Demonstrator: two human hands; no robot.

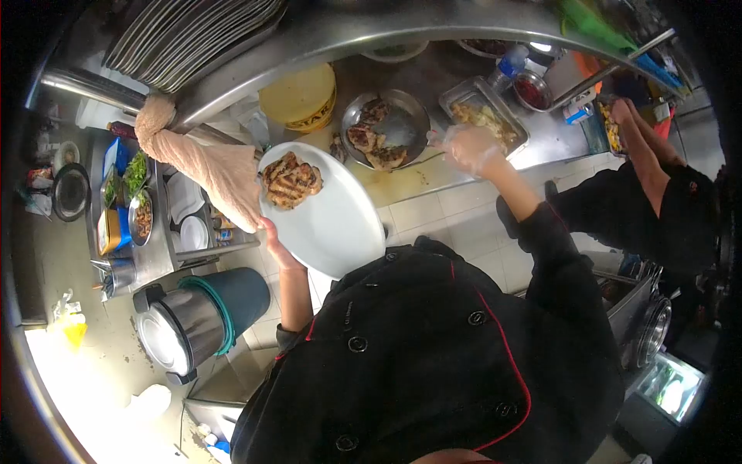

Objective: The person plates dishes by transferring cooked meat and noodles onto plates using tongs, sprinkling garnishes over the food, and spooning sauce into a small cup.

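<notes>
My left hand [272, 241] grips the rim of a large white oval plate [344, 220], tilted in front of my body. A piece of grilled meat [291, 182] with dark grill marks lies at the plate's far left end. My right hand [470, 148], in a clear plastic glove, is over the near left side of a metal tray [523, 139] of pale chopped food [495, 124]. Its fingers are blurred, so whether they hold anything cannot be made out. Between the plate and that tray, a round metal pan [410, 116] holds several browned meat pieces [363, 138].
A knotted cloth [197, 158] hangs from the rail beside the plate. Behind stands a yellow tub [301, 97]; stacked metal plates [193, 39] sit on the overhead shelf. At right, a co-worker's hands [622, 112] are at a food container. A lidded pot [166, 332] stands lower left.
</notes>
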